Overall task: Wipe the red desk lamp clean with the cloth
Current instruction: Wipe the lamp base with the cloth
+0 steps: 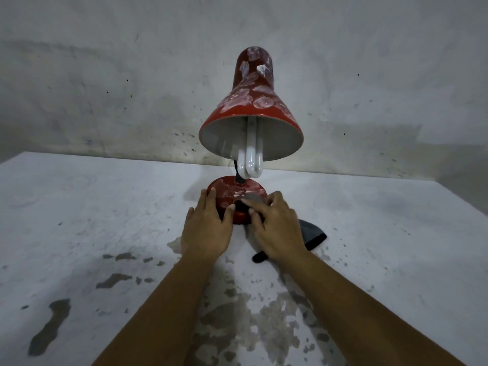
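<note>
The red desk lamp (250,112) stands mid-table, its glossy cone shade smeared with white patches (a U-shaped white bulb (250,159) hangs out). The left hand (207,225) cups the round base (235,198), fingers loosely curved. The right hand (277,228) presses a dark cloth (313,235), mostly hidden beneath it, against the base. Mottled white table (105,233); stained wall (132,88) behind.
</note>
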